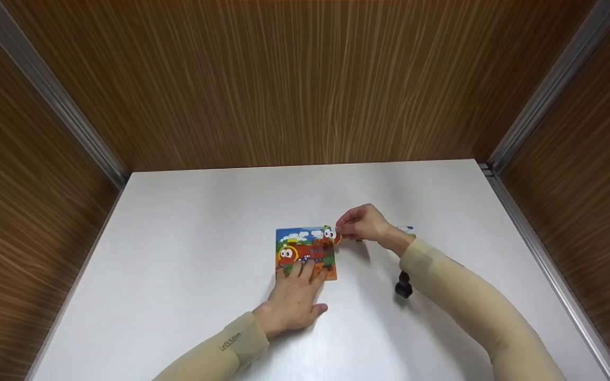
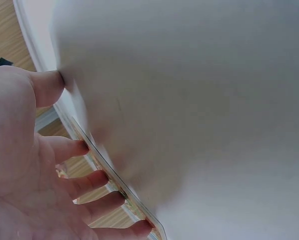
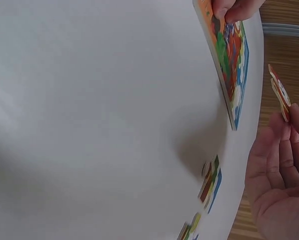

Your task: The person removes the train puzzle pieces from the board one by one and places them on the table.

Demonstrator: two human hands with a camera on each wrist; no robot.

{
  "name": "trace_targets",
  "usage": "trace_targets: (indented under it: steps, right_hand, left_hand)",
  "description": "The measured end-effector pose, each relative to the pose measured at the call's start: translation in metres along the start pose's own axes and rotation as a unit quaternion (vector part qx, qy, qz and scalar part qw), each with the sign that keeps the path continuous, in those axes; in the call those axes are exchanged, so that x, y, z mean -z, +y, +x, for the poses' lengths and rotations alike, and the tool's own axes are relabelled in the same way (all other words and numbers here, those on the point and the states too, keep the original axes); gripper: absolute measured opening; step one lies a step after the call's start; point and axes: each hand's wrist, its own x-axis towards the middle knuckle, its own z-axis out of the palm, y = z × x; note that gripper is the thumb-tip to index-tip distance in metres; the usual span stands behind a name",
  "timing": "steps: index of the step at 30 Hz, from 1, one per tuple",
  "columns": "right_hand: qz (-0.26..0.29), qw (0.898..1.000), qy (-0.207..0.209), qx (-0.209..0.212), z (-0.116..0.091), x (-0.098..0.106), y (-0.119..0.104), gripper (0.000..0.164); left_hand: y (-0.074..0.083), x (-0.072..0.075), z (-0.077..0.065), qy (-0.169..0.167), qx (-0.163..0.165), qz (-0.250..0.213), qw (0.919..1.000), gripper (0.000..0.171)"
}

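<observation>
At the centre of the head view, the left hand (image 1: 297, 296) lies with fingers spread, pressing down the colourful square train puzzle board (image 1: 305, 252). The right hand (image 1: 362, 223) pinches a small orange puzzle piece (image 1: 330, 235) over the board's upper-right corner. Best to align its outline, lower it flat, and keep the board pinned

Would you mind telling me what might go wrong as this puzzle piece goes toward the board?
The right hand only pinches the piece by its edge, so it might slip. The left hand holds just the puzzle board's near edge; pressing could shift the board. Loose pieces nearby could get knocked.
</observation>
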Motion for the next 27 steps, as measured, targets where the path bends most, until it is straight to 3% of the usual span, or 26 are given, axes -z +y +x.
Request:
trace_targets:
  steps: [13, 27]
  right_hand:
    - [0.003, 1.000, -0.003, -0.018, -0.017, 0.025, 0.027, 0.018]
    - [-0.014, 1.000, 0.007, -0.003, -0.030, 0.032, 0.050, 0.018]
  left_hand:
    - [0.000, 0.000, 0.000, -0.012, 0.001, -0.012, 0.9999, 0.081]
    - [-0.001, 0.000, -0.001, -0.002, -0.004, -0.006, 1.0000, 0.080]
